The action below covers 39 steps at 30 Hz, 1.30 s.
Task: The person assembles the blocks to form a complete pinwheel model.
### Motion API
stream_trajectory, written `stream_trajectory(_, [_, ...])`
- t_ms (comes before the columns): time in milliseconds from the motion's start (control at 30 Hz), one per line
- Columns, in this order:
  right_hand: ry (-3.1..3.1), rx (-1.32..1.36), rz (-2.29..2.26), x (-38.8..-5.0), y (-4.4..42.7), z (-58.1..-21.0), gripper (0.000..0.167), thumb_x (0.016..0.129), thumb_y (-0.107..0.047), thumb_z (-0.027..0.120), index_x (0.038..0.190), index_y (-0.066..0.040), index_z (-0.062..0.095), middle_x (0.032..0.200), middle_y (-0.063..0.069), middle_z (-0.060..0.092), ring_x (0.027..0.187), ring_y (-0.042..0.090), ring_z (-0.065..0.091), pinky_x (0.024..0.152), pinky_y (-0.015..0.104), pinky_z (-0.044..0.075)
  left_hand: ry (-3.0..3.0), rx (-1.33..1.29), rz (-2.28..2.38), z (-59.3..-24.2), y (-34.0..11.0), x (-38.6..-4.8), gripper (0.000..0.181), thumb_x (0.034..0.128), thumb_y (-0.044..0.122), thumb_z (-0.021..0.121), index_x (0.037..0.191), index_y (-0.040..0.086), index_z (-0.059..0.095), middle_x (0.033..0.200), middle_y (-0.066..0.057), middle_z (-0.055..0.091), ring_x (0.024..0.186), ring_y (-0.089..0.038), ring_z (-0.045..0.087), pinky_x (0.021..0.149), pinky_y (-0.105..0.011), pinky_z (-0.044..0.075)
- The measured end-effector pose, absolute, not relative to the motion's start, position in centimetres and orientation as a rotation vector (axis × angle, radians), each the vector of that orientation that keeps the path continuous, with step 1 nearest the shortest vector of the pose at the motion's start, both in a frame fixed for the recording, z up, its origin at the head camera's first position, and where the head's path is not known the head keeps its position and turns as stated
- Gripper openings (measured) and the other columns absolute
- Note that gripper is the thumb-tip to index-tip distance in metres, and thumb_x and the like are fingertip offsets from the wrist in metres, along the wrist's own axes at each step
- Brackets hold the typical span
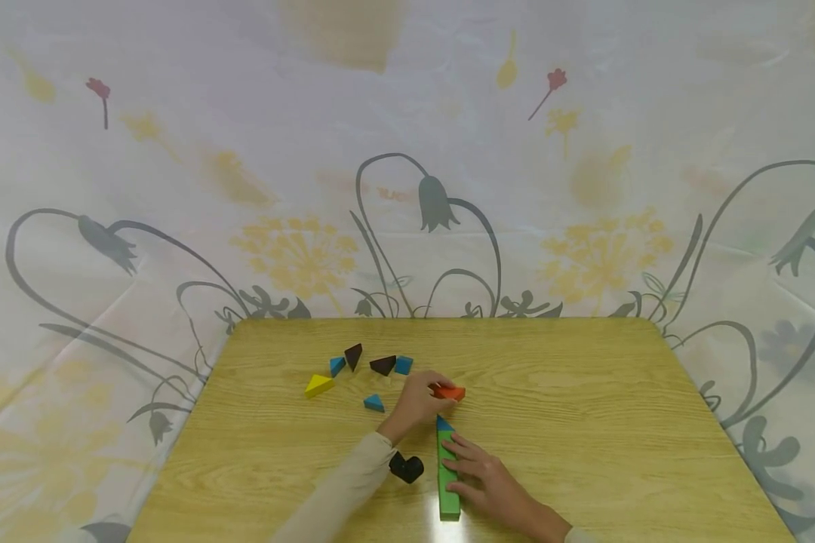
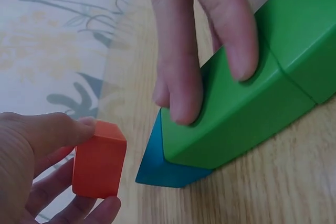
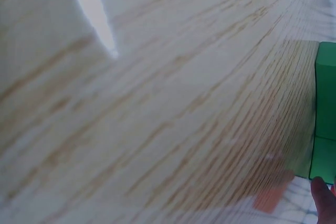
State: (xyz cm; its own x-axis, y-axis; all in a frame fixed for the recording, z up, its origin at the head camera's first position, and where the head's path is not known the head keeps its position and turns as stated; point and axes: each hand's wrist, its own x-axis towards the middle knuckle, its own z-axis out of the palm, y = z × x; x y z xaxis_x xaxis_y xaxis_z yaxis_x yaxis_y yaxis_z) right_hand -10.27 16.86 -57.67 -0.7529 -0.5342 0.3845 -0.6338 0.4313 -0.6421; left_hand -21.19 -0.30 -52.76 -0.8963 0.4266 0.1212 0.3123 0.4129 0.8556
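Observation:
My left hand (image 1: 421, 400) pinches an orange-red block (image 2: 100, 161) between thumb and fingers, just beyond the far end of a row of blocks. The row holds green blocks (image 1: 449, 490) laid end to end, a seam between them, with a blue triangular block (image 2: 163, 161) against the far end. On top of the green blocks rest the fairly straight fingers of my right hand (image 1: 492, 483). Only the green row's side and a fingertip (image 3: 323, 195) show at the right edge of the right wrist view.
Left of the row lie a blue triangle (image 1: 374, 403), a yellow triangle (image 1: 319, 385), two dark brown blocks (image 1: 383, 366) and more blue pieces (image 1: 404, 365). A black object (image 1: 406, 468) is beside the left sleeve. The wooden table (image 1: 584, 407) meets a flower-patterned backdrop.

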Motion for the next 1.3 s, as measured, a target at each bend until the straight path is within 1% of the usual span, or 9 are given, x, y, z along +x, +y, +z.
stream_trajectory(167, [-2.551,1.047,1.223,-10.3,16.9,-57.8,0.038,0.088,-0.024,0.067,0.116,0.001,0.066,0.135,0.017,0.052,0.126,0.042,0.041,0.097,0.045,0.043,2.554,0.67,1.479,-53.0,0.2,-20.7,0.021,0.0807,0.008,0.075,0.101,0.003,0.071,0.1,-0.008,0.065,0.086,-0.023,0.06,0.07,-0.024,0.051])
stream_trajectory(367, [-2.556,1.05,1.202,-10.4,17.0,-58.0,0.039,0.088,-0.025,0.067,0.117,0.001,0.066,0.135,0.016,0.051,0.126,0.042,0.041,0.097,0.044,0.043,2.598,0.684,1.427,-53.3,0.7,-19.9,0.019,0.0798,0.009,0.076,0.098,0.005,0.072,0.101,-0.007,0.066,0.086,-0.022,0.06,0.07,-0.024,0.049])
stream_trajectory(500, [-2.559,1.044,1.19,-10.4,16.9,-58.0,0.04,0.087,-0.026,0.067,0.117,0.0,0.066,0.136,0.015,0.051,0.126,0.041,0.042,0.097,0.044,0.043,2.627,0.665,1.407,-53.6,1.0,-19.4,0.019,0.079,0.008,0.076,0.097,0.004,0.073,0.099,-0.008,0.066,0.085,-0.022,0.061,0.068,-0.022,0.049])
stream_trajectory(633, [-2.543,1.047,1.18,-10.5,16.9,-58.0,0.041,0.086,-0.026,0.069,0.116,0.001,0.066,0.135,0.016,0.052,0.125,0.042,0.043,0.098,0.042,0.042,2.643,0.631,1.376,-54.0,1.0,-18.9,0.019,0.0788,0.009,0.076,0.097,0.005,0.073,0.099,-0.008,0.066,0.085,-0.02,0.061,0.067,-0.022,0.049])
stream_trajectory(800, [-2.513,1.059,1.166,-10.5,16.9,-58.1,0.041,0.084,-0.024,0.071,0.115,0.002,0.067,0.133,0.017,0.052,0.123,0.042,0.045,0.099,0.039,0.042,2.618,0.596,1.414,-54.2,1.0,-18.4,0.019,0.0783,0.005,0.076,0.097,0.004,0.073,0.104,-0.009,0.066,0.086,-0.023,0.062,0.068,-0.024,0.051])
stream_trajectory(1000, [-2.508,1.059,1.16,-10.5,16.9,-58.2,0.04,0.084,-0.024,0.07,0.115,0.002,0.067,0.133,0.017,0.052,0.124,0.041,0.045,0.099,0.039,0.042,2.634,0.616,1.451,-54.5,0.7,-18.3,0.017,0.0764,0.004,0.077,0.093,0.002,0.073,0.096,-0.009,0.067,0.087,-0.024,0.061,0.07,-0.025,0.05])
stream_trajectory(1100, [-2.515,1.053,1.173,-10.4,16.9,-58.2,0.041,0.085,-0.024,0.07,0.115,0.002,0.066,0.134,0.016,0.052,0.124,0.041,0.044,0.099,0.04,0.042,2.614,0.636,1.473,-54.9,0.6,-18.4,0.017,0.0779,0.006,0.075,0.094,0.003,0.074,0.096,-0.008,0.067,0.088,-0.022,0.061,0.071,-0.025,0.05])
stream_trajectory(1300, [-2.515,1.048,1.181,-10.4,16.8,-58.1,0.04,0.085,-0.024,0.069,0.115,0.002,0.066,0.134,0.017,0.052,0.124,0.042,0.044,0.099,0.039,0.042,2.587,0.718,1.49,-55.3,0.2,-18.5,0.012,0.0861,0.006,0.068,0.096,0.004,0.075,0.1,-0.007,0.067,0.089,-0.019,0.062,0.072,-0.025,0.051])
